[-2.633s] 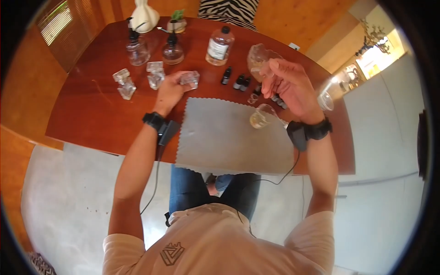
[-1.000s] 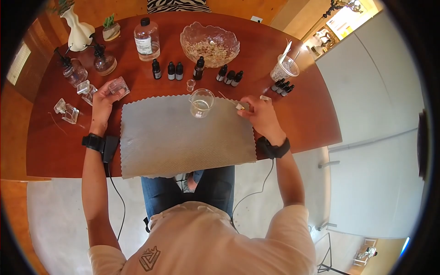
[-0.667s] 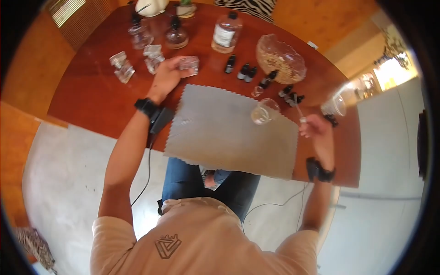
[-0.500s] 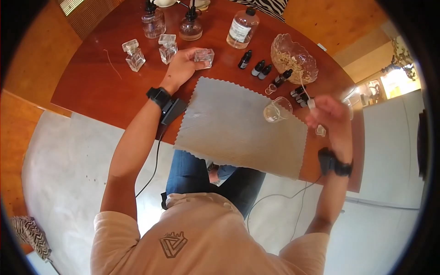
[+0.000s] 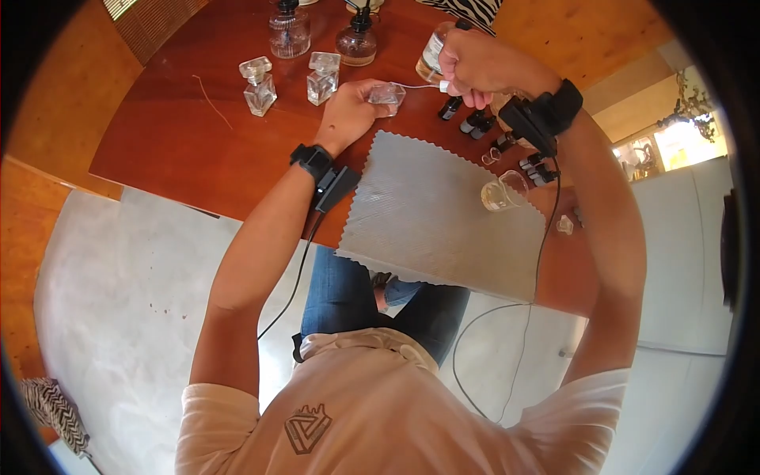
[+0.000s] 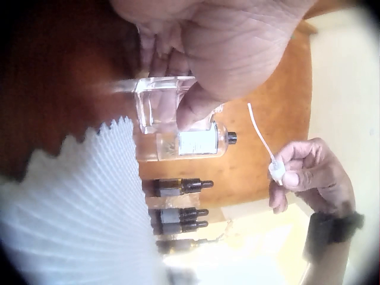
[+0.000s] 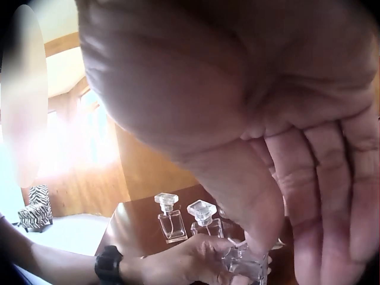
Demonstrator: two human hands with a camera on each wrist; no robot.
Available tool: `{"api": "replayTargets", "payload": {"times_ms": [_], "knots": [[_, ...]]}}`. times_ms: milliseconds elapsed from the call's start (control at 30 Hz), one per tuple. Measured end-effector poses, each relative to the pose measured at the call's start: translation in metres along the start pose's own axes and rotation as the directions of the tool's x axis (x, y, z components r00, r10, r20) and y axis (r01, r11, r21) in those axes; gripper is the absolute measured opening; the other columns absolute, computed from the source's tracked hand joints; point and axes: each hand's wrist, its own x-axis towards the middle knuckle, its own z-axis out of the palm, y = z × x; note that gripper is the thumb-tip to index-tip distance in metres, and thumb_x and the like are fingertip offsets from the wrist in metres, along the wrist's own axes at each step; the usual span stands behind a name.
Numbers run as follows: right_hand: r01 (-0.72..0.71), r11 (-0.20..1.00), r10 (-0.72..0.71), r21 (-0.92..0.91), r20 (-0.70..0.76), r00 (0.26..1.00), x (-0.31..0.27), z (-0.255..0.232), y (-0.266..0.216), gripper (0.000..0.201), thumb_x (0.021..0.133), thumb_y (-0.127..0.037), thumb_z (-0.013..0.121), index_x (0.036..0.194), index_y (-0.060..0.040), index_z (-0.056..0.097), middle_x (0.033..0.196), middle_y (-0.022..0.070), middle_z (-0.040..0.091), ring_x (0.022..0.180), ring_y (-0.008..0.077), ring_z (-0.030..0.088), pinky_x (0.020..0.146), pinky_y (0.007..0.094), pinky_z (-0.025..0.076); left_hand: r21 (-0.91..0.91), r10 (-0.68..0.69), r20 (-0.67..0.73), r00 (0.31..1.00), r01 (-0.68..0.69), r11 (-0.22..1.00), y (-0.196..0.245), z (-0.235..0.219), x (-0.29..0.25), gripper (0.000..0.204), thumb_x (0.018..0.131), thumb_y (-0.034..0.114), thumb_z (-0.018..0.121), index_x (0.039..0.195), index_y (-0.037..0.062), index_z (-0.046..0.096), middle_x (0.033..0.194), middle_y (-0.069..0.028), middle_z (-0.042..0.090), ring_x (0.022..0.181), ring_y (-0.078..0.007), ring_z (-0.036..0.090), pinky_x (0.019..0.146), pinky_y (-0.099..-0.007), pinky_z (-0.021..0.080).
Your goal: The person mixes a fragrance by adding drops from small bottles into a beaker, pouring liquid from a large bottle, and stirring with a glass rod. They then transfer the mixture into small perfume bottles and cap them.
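Observation:
My left hand [image 5: 347, 117] holds a clear square glass perfume bottle [image 5: 388, 98] on the table, thumb across its near face in the left wrist view. With thumb and fingertips, my right hand [image 5: 487, 67] pinches a white spray pump [image 5: 445, 85], seen also as a spray pump [image 6: 276, 170] with a thin dip tube [image 6: 259, 130] in the left wrist view. The tube points toward the bottle's neck; its free end stands above the bottle there. In the right wrist view, fingers and palm hide most of the pump, and the bottle [image 7: 246, 266] lies just below.
Two capped perfume bottles [image 5: 260, 95] stand left of the hands, pump-topped bottles [image 5: 356, 47] behind. A labelled bottle [image 5: 431, 57] is partly behind the right hand. Several dropper bottles [image 5: 475, 123], a glass beaker [image 5: 500, 194] on the grey mat [image 5: 435, 214] and a clear cap [image 5: 564, 226] lie rightward.
My right hand has carried the spray pump from the table's right side, across and forward to beside the bottle. A clear cap stays at right. The left hand keeps its hold; the head view has shifted.

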Motion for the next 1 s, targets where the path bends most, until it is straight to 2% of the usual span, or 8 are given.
{"api": "replayTargets", "payload": {"times_ms": [100,267,567,667,767,867,967,1000], "knots": [[-0.038,0.998,0.041,-0.052,0.049,0.998,0.011,-0.003,-0.011,0.006,0.078,0.008,0.066,0.077,0.0086,0.060,0.059,0.0171,0.064,0.046,0.0208,0.065,0.041,0.0326,0.051,-0.059,0.004,0.023,1.000,-0.003,0.998,-0.006,0.000,0.004,0.035,0.085,0.013,0.075,0.119,0.0073,0.073,0.102,-0.0084,0.078,0.093,-0.0183,0.072,0.087,-0.0308,0.052],[-0.086,0.981,0.111,-0.173,0.137,0.984,0.032,-0.008,-0.017,0.007,0.073,0.011,0.066,0.072,0.0090,0.059,0.054,0.0178,0.062,0.042,0.0217,0.063,0.038,0.0339,0.050,0.052,-0.002,-0.012,1.000,0.002,0.999,0.000,-0.001,0.000,0.031,0.083,0.018,0.076,0.114,0.0129,0.076,0.101,-0.0087,0.078,0.092,-0.0233,0.073,0.085,-0.0342,0.054],[-0.124,0.950,0.145,-0.285,0.053,0.988,0.047,-0.009,-0.050,0.008,0.071,0.007,0.067,0.074,0.0087,0.060,0.056,0.0176,0.063,0.044,0.0202,0.062,0.039,0.0332,0.049,0.039,-0.024,-0.018,1.000,0.025,0.999,0.002,-0.002,-0.001,0.033,0.081,0.021,0.077,0.113,0.0144,0.077,0.099,-0.0109,0.077,0.093,-0.0272,0.073,0.084,-0.0365,0.054],[0.004,0.959,-0.016,-0.284,-0.039,0.999,0.047,-0.003,-0.047,0.006,0.072,0.006,0.066,0.073,0.0084,0.061,0.056,0.0166,0.064,0.044,0.0201,0.062,0.039,0.0333,0.049,0.040,-0.025,-0.020,0.999,0.026,0.999,0.000,-0.001,0.001,0.034,0.080,0.022,0.077,0.113,0.0141,0.077,0.097,-0.0122,0.077,0.091,-0.0280,0.074,0.084,-0.0373,0.054],[-0.027,0.967,0.025,-0.251,-0.014,1.000,0.058,0.003,-0.042,0.004,0.074,0.005,0.066,0.072,0.0069,0.062,0.057,0.0149,0.064,0.046,0.0197,0.063,0.041,0.0332,0.050,0.061,-0.018,-0.034,0.999,0.020,0.998,0.004,-0.002,-0.002,0.034,0.080,0.022,0.078,0.113,0.0139,0.077,0.095,-0.0131,0.077,0.090,-0.0287,0.074,0.084,-0.0375,0.054],[-0.017,0.971,-0.012,-0.238,-0.123,0.992,0.058,0.022,-0.036,0.005,0.077,0.002,0.066,0.072,0.0048,0.064,0.058,0.0138,0.065,0.048,0.0197,0.064,0.044,0.0319,0.051,0.090,-0.073,-0.001,0.997,0.073,0.993,0.015,-0.005,-0.005,0.037,0.083,0.014,0.077,0.119,0.0078,0.073,0.099,-0.0053,0.077,0.091,-0.0151,0.070,0.086,-0.0297,0.052],[0.103,0.992,-0.114,-0.079,-0.147,0.982,0.070,0.044,-0.017,0.006,0.078,-0.001,0.066,0.074,0.0031,0.065,0.060,0.0135,0.065,0.052,0.0209,0.065,0.049,0.0331,0.051,0.103,-0.075,0.013,0.997,0.073,0.992,0.013,-0.005,-0.004,0.037,0.083,0.015,0.077,0.119,0.0074,0.073,0.100,-0.0054,0.077,0.091,-0.0155,0.070,0.087,-0.0299,0.052],[0.278,0.945,-0.315,-0.172,-0.258,0.913,0.078,0.055,-0.004,0.007,0.079,-0.002,0.066,0.074,0.0034,0.065,0.060,0.0139,0.065,0.053,0.0218,0.065,0.050,0.0340,0.051,0.112,-0.067,0.003,0.998,0.066,0.992,0.013,-0.005,-0.005,0.036,0.084,0.014,0.077,0.119,0.0073,0.073,0.100,-0.0055,0.077,0.091,-0.0157,0.071,0.087,-0.0300,0.052]]}}
